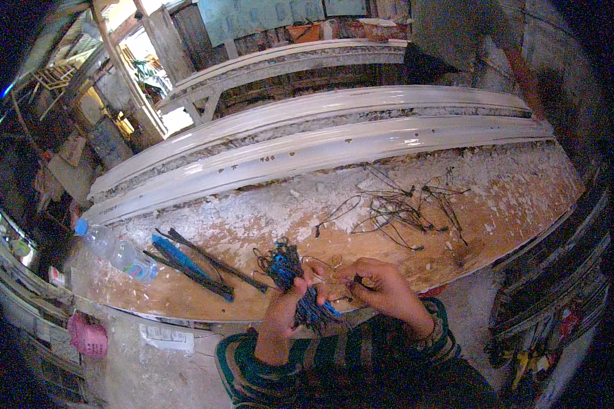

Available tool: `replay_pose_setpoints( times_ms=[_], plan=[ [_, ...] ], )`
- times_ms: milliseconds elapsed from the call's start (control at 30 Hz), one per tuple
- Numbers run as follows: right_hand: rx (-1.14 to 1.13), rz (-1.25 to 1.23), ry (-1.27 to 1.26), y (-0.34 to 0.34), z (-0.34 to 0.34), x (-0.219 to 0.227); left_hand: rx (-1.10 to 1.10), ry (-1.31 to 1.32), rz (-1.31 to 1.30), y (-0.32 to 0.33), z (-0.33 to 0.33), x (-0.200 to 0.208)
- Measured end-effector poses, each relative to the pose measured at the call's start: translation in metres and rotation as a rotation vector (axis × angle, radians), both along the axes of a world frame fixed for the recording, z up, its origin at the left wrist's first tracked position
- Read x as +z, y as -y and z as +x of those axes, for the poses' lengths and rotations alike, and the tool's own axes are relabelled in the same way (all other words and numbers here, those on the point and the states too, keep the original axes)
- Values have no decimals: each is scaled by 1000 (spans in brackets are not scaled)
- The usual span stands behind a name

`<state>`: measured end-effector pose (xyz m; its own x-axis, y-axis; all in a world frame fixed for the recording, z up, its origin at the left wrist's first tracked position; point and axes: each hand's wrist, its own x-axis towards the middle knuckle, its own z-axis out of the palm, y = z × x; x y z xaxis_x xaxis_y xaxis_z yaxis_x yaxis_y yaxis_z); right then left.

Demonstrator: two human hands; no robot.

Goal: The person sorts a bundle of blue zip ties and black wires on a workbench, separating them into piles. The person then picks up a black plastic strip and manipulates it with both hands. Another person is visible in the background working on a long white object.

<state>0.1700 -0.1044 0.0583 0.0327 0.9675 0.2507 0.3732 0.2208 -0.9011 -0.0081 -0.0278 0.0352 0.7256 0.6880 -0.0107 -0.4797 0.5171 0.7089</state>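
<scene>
My left hand (280,315) is wrapped round a thick bundle of black and blue cords (284,267), held upright over the near edge of the table. Loose ends and loops stick out above and below the fist. Just to the right, my right hand (389,290) is closed in a pinch on a dark bit of cord (357,279); its far end is hard to make out. Beyond that hand lies a loose tangle of thin black cords (399,210). On the left, several flat blue and black strips (183,264) rest on the wood.
A clear plastic bottle with a blue cap (119,253) lies at the table's left. Two long white mouldings (320,145) run across the back of the paint-flecked wooden tabletop (505,204). A pink basket (87,335) stands below at the left; a bench (286,60) is behind.
</scene>
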Motion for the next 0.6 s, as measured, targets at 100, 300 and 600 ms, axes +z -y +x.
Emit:
replay_pose_setpoints(
  times_ms=[100, 300, 600],
  plan=[
    [-7, -17, 42, -1, -1, -3, -85, -50, -34, 2, 1, 1],
    [84, 15, 13, -1, 0, -2, 15, -50, 51, 9, 4, 6],
    [159, 27, 90, 0, 5, 2, 102, -389, 165, 5, -5, 15]
  ],
)
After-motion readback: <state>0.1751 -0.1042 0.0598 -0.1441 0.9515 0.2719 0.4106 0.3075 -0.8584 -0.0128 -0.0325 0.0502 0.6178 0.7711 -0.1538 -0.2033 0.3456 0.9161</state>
